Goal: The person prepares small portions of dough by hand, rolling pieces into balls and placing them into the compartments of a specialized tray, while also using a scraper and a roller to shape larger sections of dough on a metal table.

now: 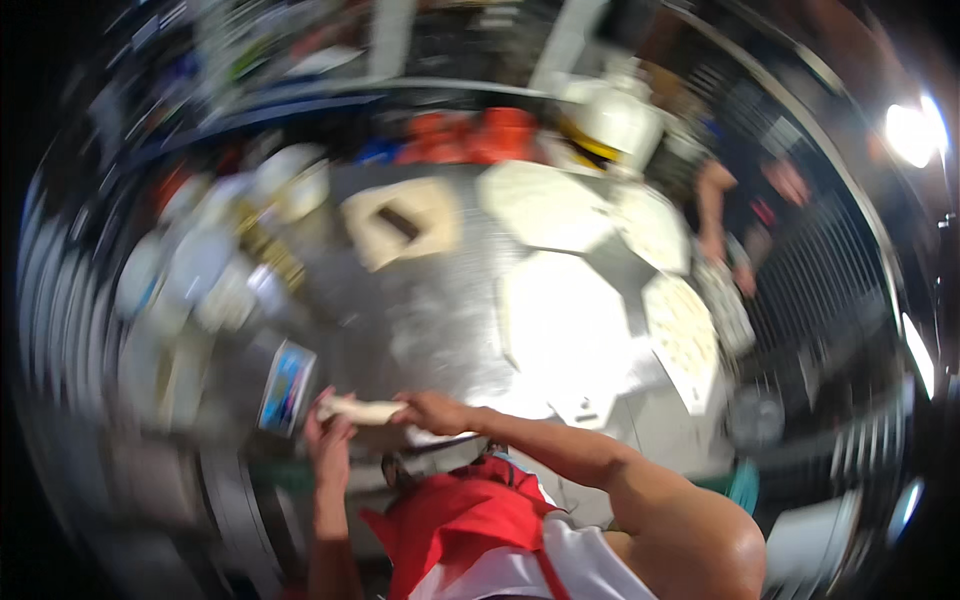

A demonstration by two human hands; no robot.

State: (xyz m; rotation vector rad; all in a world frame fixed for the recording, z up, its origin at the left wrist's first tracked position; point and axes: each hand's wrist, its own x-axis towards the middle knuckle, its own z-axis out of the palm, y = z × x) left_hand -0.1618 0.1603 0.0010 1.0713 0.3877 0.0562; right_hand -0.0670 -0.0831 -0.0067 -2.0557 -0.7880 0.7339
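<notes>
A cream strip (370, 411) and red apron (462, 530) line the near edge of a silver-grey surface (430, 315); blue-and-white packet (287, 388) near left corner, red tubs (503, 135) along the far edge, white boards (563, 315) toward the right.

left grip (331, 430) curled, right grip (436, 412) curled, right forearm (550, 443) angled leftward

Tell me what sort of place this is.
Probably a bakery or other food-preparation kitchen, though blur hides detail: a metal worktable, white boards, one bearing small pale pieces, and a dough-like pale strip held by the left hand and right hand.
</notes>
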